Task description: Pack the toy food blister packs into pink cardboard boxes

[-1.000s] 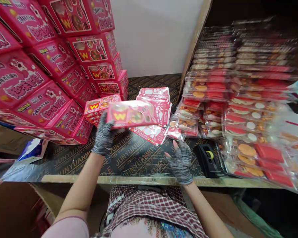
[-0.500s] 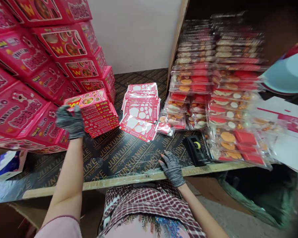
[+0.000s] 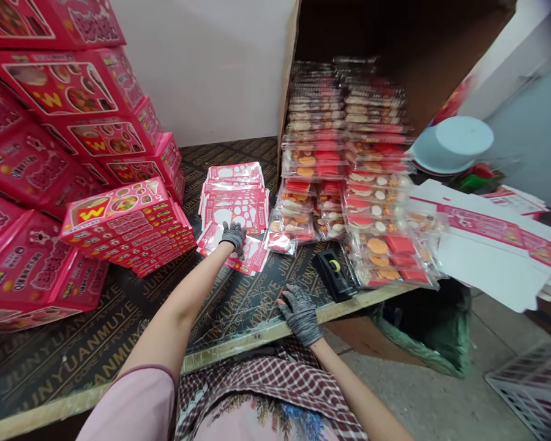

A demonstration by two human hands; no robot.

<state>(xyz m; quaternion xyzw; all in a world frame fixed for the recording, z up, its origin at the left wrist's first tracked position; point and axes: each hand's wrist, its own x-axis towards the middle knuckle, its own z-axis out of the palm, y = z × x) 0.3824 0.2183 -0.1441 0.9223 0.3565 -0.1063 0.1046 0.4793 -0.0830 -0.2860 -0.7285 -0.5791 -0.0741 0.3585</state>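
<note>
In the head view my left hand (image 3: 234,237), in a grey glove, lies over the nearest of the pink-and-white printed cards (image 3: 241,214). Its fingers are spread and touch the card; nothing is seen gripped. The cards overlap in a pile with white cut-out shapes on them. My right hand (image 3: 300,313), gloved in grey with bare fingertips, rests open near the table's front edge, holding nothing. Just right of it stands a black tape dispenser (image 3: 334,274). Left of the cards is a stack of flat pink boxes (image 3: 131,223).
Larger pink boxes (image 3: 87,82) tower at the left. Rows of clear bags (image 3: 319,153) with red and orange pieces spill from a cardboard carton (image 3: 288,67). White printed sheets (image 3: 482,251) and pale blue bowls (image 3: 463,138) are on the right; a lined bin (image 3: 445,343) stands below.
My left hand has moved right, from the flat box stack to the printed cards. My right hand stays by the table edge. The view has turned to the right.
</note>
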